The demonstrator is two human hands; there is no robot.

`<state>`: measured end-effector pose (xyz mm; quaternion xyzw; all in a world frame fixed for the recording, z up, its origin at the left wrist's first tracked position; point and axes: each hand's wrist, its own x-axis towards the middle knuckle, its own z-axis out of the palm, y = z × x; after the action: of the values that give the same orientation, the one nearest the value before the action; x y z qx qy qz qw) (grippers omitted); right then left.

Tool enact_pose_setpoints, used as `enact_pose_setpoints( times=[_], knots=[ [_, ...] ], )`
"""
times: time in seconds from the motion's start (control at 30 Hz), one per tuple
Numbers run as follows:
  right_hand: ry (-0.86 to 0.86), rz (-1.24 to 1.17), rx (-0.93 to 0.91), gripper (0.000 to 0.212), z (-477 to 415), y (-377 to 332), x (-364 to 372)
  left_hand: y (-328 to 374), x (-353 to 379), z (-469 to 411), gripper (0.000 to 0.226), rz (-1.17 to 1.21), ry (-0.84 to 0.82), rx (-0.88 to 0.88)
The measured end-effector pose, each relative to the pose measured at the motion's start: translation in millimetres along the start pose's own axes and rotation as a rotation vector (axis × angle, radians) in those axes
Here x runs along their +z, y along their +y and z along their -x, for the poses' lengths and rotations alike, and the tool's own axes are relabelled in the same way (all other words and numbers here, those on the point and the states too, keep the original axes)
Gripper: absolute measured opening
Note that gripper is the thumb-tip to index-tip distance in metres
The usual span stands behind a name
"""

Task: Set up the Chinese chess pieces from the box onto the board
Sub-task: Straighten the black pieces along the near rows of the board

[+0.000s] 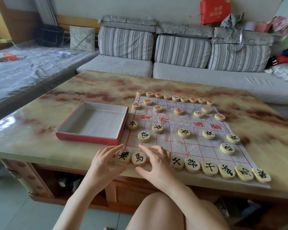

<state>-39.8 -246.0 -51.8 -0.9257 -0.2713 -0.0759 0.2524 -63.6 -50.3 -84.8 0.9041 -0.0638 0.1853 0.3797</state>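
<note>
Past my knee [160, 211], left hand [103, 161] touches the corner piece [123, 157] at the board's [171, 143] 7 o'clock, right hand [156, 161] flat beside, both loose-fingered, gripping nothing; I'd centre it on its crossing.

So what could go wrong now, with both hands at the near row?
The near row sits right at the edge of the table; a nudge from the left hand or right hand could tip pieces off. The board is a thin, wrinkled sheet, so dragging it might shift the whole setup.
</note>
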Motion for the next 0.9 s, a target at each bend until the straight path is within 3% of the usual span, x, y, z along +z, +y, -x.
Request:
enact_pose_setpoints(
  times=[0.17,0.4,0.67,0.77,0.9],
  knots=[
    [0.032,-0.035,0.036,0.053,0.4,0.0,3.0,2.8,-4.9,1.5,0.052,0.149,-0.032,-0.064],
    [0.145,0.090,0.024,0.067,-2.1,8.8,22.6,4.2,-0.7,2.7,0.065,0.056,0.052,-0.025],
    [0.164,0.103,0.015,0.066,-2.4,10.4,24.3,3.4,3.1,3.9,0.050,0.029,0.072,-0.046],
    [0.146,0.097,0.017,0.067,-2.1,10.5,24.6,5.2,1.9,4.7,0.053,0.023,0.075,-0.048],
    [0.153,0.085,0.008,0.071,0.6,10.5,22.8,6.2,1.5,5.3,0.073,0.010,0.052,-0.052]
  ],
)
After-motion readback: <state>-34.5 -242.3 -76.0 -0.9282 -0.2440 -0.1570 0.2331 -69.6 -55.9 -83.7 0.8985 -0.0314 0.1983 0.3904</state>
